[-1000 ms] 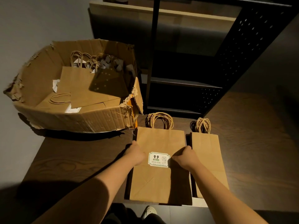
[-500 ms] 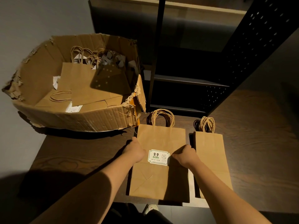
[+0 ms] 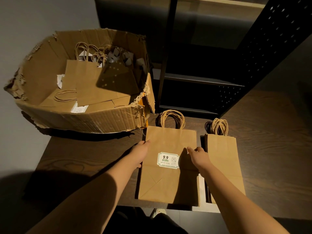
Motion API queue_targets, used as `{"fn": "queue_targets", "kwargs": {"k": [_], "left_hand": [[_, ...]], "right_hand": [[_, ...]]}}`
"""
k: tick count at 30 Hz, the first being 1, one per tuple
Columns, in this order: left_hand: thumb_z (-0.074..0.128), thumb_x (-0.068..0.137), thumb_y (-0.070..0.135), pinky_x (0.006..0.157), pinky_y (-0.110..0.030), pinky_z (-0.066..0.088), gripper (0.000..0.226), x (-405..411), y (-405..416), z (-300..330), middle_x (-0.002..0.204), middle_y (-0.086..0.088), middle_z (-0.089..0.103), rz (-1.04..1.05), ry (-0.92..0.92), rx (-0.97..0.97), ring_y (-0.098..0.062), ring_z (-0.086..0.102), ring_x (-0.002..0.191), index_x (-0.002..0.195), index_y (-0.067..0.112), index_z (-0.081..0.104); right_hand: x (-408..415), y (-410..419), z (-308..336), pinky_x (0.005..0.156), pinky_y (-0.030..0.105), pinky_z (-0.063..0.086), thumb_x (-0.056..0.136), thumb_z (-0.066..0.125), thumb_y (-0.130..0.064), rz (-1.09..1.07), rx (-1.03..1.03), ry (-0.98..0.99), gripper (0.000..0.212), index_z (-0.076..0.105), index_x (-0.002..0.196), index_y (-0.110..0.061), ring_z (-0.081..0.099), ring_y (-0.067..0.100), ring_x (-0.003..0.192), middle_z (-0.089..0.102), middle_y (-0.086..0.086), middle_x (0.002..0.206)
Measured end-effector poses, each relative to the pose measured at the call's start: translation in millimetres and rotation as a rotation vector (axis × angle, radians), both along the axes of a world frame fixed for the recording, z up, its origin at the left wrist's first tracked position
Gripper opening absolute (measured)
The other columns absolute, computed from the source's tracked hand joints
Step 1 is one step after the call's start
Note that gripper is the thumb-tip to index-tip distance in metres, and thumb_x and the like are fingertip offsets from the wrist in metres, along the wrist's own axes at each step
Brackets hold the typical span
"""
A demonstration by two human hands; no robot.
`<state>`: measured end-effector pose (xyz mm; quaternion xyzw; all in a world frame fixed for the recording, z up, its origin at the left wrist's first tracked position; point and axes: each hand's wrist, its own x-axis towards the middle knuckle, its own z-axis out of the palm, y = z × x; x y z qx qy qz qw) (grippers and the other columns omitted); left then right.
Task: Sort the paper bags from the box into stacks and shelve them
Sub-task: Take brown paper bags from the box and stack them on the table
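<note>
A stack of wide brown paper bags [image 3: 170, 183] lies flat on the dark wooden table [image 3: 84, 157], its top bag bearing a white and green label [image 3: 168, 159]. My left hand [image 3: 141, 153] touches the stack's left edge with fingers stretched out. Over the right edge lies my right hand [image 3: 197, 154], its fingers also extended. A stack of narrower bags [image 3: 224, 159] sits just to the right, handles pointing away. The torn cardboard box [image 3: 84, 119] at the back left holds several more bags [image 3: 94, 81].
A black metal shelving unit [image 3: 199, 80] with perforated side panels stands behind the table, its lower shelves dark. The table's front edge runs just below the stacks, with a shoe [image 3: 158, 212] visible beneath. A grey wall is at the left.
Both hands have slid up along the sides of the wide stack and their fingers have straightened. The camera has tilted slightly; the stacks stay where they were.
</note>
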<state>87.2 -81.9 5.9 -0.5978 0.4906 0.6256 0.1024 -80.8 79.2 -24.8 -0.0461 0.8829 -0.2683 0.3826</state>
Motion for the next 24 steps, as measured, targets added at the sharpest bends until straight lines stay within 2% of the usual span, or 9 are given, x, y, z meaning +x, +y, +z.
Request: {"fn": "queue_targets", "kwargs": {"k": [5,8,10,13,14,16,18,21,24], "left_hand": [[0.039,0.098,0.052,0.104,-0.051,0.04,0.055,3,-2,6,0.14,-0.004,0.049,-0.008,0.036,0.038,-0.029,0.048,0.124,0.149,0.032,0.032],[0.049,0.096,0.04,0.095,-0.042,0.047,0.059,4,-10,15,0.143,-0.01,0.044,-0.292,-0.108,-0.245,-0.031,0.049,0.123,0.148,0.019,0.03],[0.053,0.092,0.035,0.089,-0.039,0.051,0.057,2,-18,32,0.136,-0.013,0.049,-0.538,-0.224,-0.416,-0.03,0.054,0.114,0.143,0.014,0.037],[0.047,0.096,0.032,0.062,-0.031,0.055,0.045,-3,-26,70,0.113,-0.016,0.06,-0.731,-0.181,-0.377,-0.021,0.057,0.079,0.133,0.006,0.048],[0.045,0.098,0.03,0.058,-0.029,0.054,0.042,-4,-26,85,0.111,-0.016,0.061,-0.743,-0.14,-0.334,-0.019,0.056,0.077,0.133,0.007,0.048],[0.043,0.101,0.026,0.062,-0.026,0.053,0.035,-5,-27,116,0.108,-0.009,0.06,-0.714,0.007,-0.31,-0.017,0.056,0.082,0.133,0.013,0.048],[0.043,0.102,0.025,0.071,-0.029,0.056,0.026,-5,-30,144,0.105,-0.003,0.06,-0.648,0.152,-0.359,-0.017,0.06,0.089,0.126,0.02,0.052],[0.043,0.101,0.025,0.077,-0.037,0.06,0.015,3,-54,182,0.099,-0.004,0.063,-0.582,0.245,-0.537,-0.02,0.064,0.09,0.106,0.024,0.057],[0.047,0.099,0.026,0.078,-0.037,0.06,0.012,21,-89,204,0.095,0.0,0.063,-0.512,0.305,-0.628,-0.018,0.064,0.089,0.102,0.026,0.058]], "right_hand": [[3,-3,6,0.097,0.049,0.048,0.088,0.05,-0.054,0.021,0.023,-0.008,0.048,0.052,0.112,-0.013,0.055,0.033,0.108,0.055,0.016,0.119],[5,-9,26,0.097,0.049,0.048,0.092,0.053,-0.047,0.083,0.016,0.03,0.045,0.054,0.108,-0.004,0.056,0.033,0.108,0.058,0.015,0.108],[9,-17,43,0.099,0.049,0.047,0.092,0.056,-0.044,0.175,0.023,0.156,0.047,0.051,0.115,-0.004,0.052,0.034,0.113,0.052,0.017,0.121],[25,-37,84,0.104,0.041,0.042,0.095,0.056,-0.034,0.316,-0.109,0.333,0.053,0.043,0.138,-0.009,0.046,0.029,0.126,0.043,0.011,0.139],[31,-46,99,0.101,0.038,0.043,0.096,0.055,-0.03,0.362,-0.192,0.375,0.045,0.047,0.136,-0.012,0.05,0.025,0.123,0.048,0.008,0.135],[43,-64,128,0.089,0.036,0.05,0.096,0.053,-0.024,0.422,-0.372,0.397,0.021,0.062,0.115,-0.019,0.06,0.018,0.103,0.062,-0.001,0.109],[54,-82,157,0.079,0.043,0.054,0.095,0.053,-0.024,0.468,-0.535,0.351,0.013,0.065,0.092,-0.026,0.062,0.016,0.084,0.066,-0.004,0.086],[67,-116,189,0.076,0.049,0.055,0.092,0.056,-0.024,0.492,-0.686,0.33,0.009,0.065,0.089,-0.024,0.064,0.02,0.079,0.067,0.001,0.083],[76,-156,208,0.074,0.04,0.058,0.093,0.057,-0.021,0.524,-0.748,0.346,0.009,0.065,0.094,-0.026,0.065,0.014,0.08,0.068,-0.004,0.086]]}}
